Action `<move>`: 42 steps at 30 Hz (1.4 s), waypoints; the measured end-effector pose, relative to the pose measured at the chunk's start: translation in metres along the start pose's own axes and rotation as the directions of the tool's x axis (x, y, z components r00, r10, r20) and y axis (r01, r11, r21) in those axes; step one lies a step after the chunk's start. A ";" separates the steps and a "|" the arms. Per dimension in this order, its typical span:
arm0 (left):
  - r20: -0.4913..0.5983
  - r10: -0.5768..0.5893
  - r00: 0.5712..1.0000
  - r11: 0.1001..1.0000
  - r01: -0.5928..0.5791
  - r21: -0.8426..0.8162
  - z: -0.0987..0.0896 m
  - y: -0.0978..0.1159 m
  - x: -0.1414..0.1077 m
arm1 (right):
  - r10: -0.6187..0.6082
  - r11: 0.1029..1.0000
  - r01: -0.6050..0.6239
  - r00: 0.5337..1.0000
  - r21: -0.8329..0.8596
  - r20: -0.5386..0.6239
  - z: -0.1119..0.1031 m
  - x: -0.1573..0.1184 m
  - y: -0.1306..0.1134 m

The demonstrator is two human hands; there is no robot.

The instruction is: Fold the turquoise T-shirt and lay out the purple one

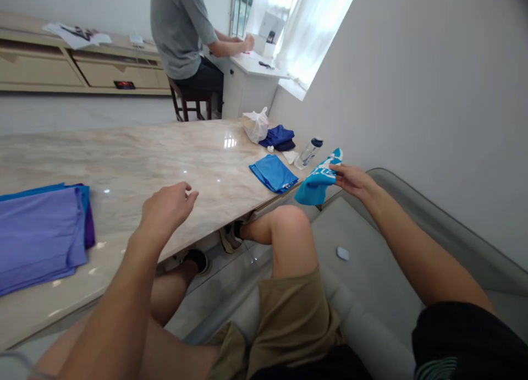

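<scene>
My right hand (351,180) grips a bright blue cloth with white printing (317,183), held in the air past the table's right edge. Its lower part hangs in a loose fold. My left hand (169,204) hovers over the marble-patterned table (198,165), holding nothing, with the thumb apart from loosely curled fingers. Between the hands, near the table edge, lies a folded blue cloth (273,173). To the far left rests a stack of folded cloths, a lavender one (43,234) on top, with blue and purple layers showing beneath.
A clear bottle with a dark lid (309,152), a white plastic bag (256,125) and a dark blue cloth bundle (279,137) stand at the table's far right. A small white case (342,253) lies on the grey sofa (363,281). Beyond, a person (181,33) sits at a white desk (258,66).
</scene>
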State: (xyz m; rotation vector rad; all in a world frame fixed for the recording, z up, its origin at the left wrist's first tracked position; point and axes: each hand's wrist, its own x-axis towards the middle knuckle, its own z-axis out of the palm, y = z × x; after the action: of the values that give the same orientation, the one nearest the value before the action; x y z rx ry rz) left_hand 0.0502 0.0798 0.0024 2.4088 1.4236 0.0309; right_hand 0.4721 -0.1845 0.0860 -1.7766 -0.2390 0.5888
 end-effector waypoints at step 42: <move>-0.248 0.258 0.934 0.966 -0.245 0.081 0.034 0.077 -0.173 | -0.529 0.670 0.726 0.614 -0.156 0.586 0.056 -0.086 0.143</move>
State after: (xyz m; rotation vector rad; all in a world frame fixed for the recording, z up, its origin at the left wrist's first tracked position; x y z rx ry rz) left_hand 0.0352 -0.1112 0.0202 2.6921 1.2154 0.3891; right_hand 0.3500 -0.2173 -0.0365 -1.6976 -1.3986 0.4642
